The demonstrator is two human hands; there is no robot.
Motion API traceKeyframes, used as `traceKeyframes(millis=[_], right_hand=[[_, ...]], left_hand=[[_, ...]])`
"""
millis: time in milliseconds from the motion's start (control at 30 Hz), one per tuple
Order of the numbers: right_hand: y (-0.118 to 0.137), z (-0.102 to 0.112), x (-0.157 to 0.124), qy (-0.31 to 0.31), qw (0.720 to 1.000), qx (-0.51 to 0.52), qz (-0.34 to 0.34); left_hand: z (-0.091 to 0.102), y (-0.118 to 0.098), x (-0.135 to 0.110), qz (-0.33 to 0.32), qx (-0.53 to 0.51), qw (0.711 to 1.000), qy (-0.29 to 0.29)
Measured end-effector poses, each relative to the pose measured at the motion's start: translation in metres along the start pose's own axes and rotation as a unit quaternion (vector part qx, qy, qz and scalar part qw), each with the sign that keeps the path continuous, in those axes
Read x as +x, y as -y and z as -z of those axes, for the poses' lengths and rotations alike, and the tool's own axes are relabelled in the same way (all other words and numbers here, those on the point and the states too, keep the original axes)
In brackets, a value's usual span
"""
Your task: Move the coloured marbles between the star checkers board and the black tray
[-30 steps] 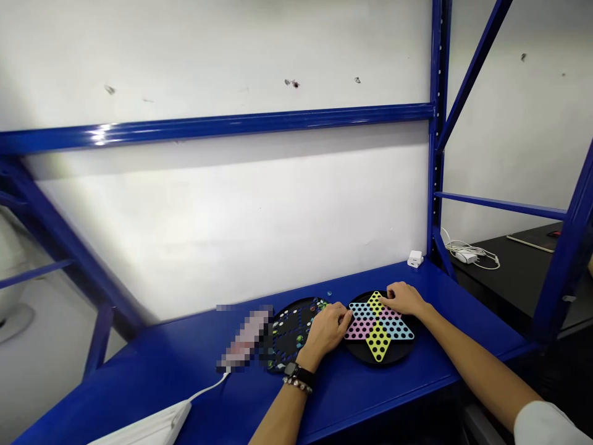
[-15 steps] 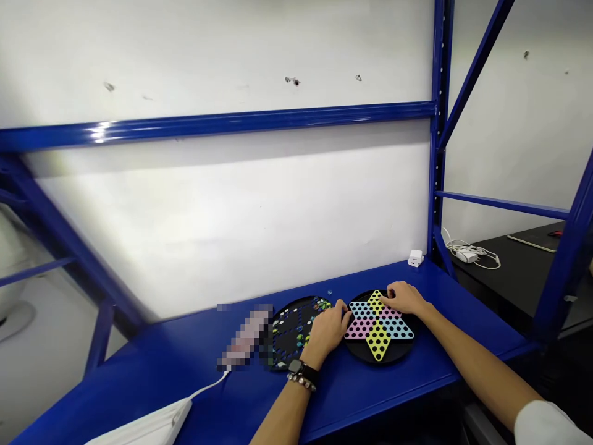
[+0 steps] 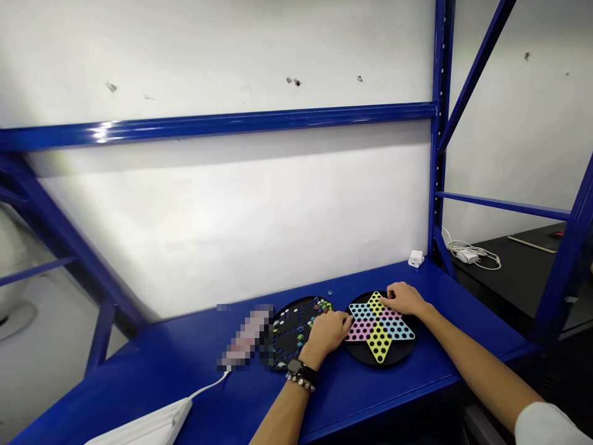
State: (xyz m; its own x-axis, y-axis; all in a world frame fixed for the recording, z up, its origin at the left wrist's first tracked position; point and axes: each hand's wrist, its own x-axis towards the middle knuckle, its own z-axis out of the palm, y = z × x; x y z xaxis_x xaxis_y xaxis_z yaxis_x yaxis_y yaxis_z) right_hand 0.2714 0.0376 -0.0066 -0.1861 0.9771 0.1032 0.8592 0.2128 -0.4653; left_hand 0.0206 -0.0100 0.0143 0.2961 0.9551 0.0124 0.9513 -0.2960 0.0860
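hands working over the star board (image 3: pixel 378 343)
left hand (image 3: pixel 325 334) is curling beside it, near the marble board (image 3: pixel 291 321); right hand (image 3: pixel 403 298) is resting on top; cannot tell if the fingers are grasping anything.

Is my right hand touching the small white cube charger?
Apart: the head view shows blue shelf between the right hand and the small white cube charger.

Our left hand (image 3: pixel 327 334) between the marble board (image 3: pixel 294 334) and the star board (image 3: pixel 377 327), our right hand (image 3: pixel 403 298) on the star.
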Motion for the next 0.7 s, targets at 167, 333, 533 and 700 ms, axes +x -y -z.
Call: traceKeyframes(millis=[167, 333, 533, 700], right_hand=[[0.0, 0.001, 0.0, 0.006, 1.0, -0.001, -0.006], [0.002, 0.002, -0.001, 0.012, 1.0, -0.001, -0.012], [0.003, 0.003, -0.001, 0.011, 1.0, 0.0, -0.013], [0.004, 0.005, -0.002, 0.016, 1.0, 0.0, -0.009]], left_hand=[[0.0, 0.004, 0.0, -0.008, -0.048, 0.999, -0.013], [0.005, 0.019, 0.003, 0.027, -0.041, 0.995, -0.087], [0.01, 0.043, 0.0, 0.09, -0.037, 0.995, -0.027], [0.01, 0.041, -0.003, 0.06, -0.061, 0.993, -0.078]])
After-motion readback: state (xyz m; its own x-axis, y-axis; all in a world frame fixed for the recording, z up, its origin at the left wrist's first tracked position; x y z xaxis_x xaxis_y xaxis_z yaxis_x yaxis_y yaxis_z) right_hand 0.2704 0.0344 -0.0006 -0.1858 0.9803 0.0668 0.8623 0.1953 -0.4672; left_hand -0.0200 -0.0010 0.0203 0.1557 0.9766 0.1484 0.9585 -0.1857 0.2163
